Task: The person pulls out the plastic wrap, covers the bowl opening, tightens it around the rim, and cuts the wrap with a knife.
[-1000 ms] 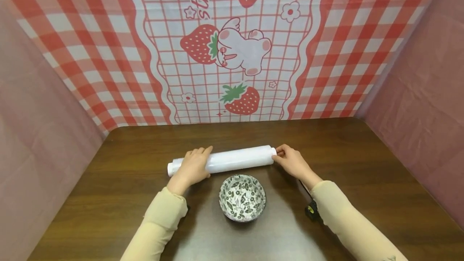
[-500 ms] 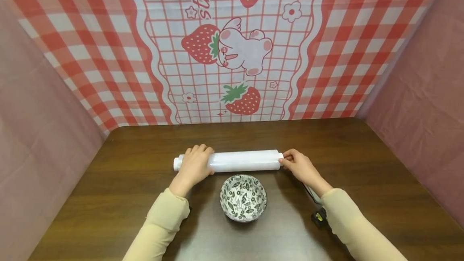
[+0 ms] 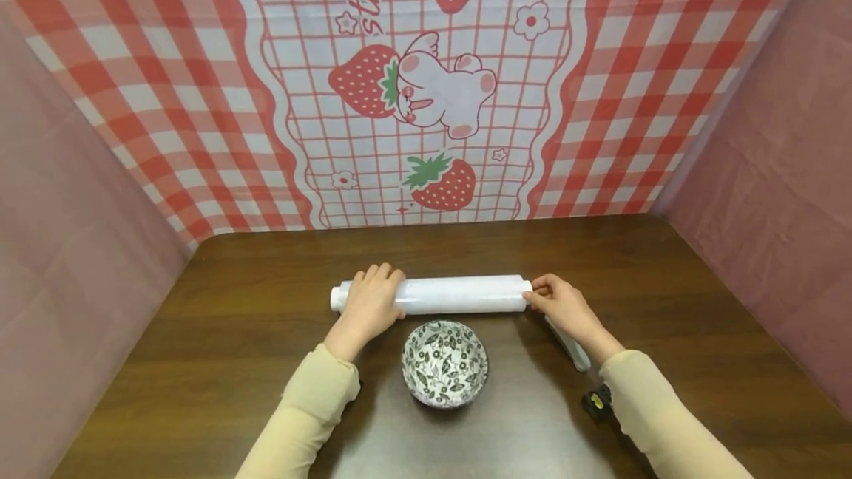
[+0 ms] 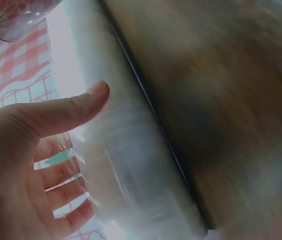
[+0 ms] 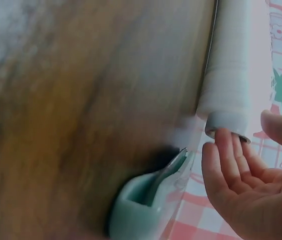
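A long white roll of plastic wrap [image 3: 462, 294] lies crosswise on the table, behind a patterned bowl [image 3: 444, 364]. My left hand [image 3: 373, 300] grips the roll near its left end, fingers over the top. In the left wrist view the thumb lies along the clear film. At the other end, my right hand [image 3: 564, 309] holds the core's tip. The right wrist view has its bent fingertips at the mouth of the core [image 5: 225, 125]. Beneath the right forearm lies a slim pale thing [image 3: 569, 346], partly hidden; its kind is unclear.
The brown wooden table [image 3: 200, 361] ends at a red-and-white strawberry-print cloth [image 3: 439, 94] at the back. Pink curtains [image 3: 752, 168] hang on both sides. A small black device [image 3: 597, 403] sits by the right wrist.
Both hands have moved to the right with the roll, which has turned from slanted to nearly straight across. More of the pale thing now shows. The bowl stays put.
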The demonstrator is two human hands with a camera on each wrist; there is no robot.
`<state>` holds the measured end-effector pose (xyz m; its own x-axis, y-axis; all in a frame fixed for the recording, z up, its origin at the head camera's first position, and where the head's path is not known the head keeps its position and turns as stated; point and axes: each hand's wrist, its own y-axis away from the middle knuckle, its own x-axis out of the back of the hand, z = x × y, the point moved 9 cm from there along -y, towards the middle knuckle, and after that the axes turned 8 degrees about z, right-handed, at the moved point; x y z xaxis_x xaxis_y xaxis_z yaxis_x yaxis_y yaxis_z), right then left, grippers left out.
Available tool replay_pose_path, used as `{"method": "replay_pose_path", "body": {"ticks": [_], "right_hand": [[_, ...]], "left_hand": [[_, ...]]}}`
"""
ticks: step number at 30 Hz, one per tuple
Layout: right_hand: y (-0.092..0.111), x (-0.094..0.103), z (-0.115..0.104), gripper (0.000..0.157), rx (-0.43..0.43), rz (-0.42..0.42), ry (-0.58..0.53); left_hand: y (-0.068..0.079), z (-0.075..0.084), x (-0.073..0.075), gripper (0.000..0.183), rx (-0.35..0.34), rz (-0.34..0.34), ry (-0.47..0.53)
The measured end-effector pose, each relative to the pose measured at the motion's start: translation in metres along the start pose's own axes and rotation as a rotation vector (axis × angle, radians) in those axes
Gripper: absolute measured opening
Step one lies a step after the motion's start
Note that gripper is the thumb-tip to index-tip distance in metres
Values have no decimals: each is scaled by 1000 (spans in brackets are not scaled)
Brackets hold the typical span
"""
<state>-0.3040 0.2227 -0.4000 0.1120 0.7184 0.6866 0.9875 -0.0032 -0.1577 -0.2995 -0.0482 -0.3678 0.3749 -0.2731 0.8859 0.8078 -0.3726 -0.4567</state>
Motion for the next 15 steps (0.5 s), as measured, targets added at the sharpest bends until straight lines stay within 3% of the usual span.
{"method": "replay_pose_path", "body": {"ticks": [7,11,15], "right_hand": [[2,7,-25,25,222,149,109],[3,4,-41,19,334,168,149],[4,1,-51,12,380,166,197]], "left_hand": [[5,-12,0,51,18,-33,148],[7,-19,10,29,31,33,171],[11,-25,18,17,45,108,143]]}}
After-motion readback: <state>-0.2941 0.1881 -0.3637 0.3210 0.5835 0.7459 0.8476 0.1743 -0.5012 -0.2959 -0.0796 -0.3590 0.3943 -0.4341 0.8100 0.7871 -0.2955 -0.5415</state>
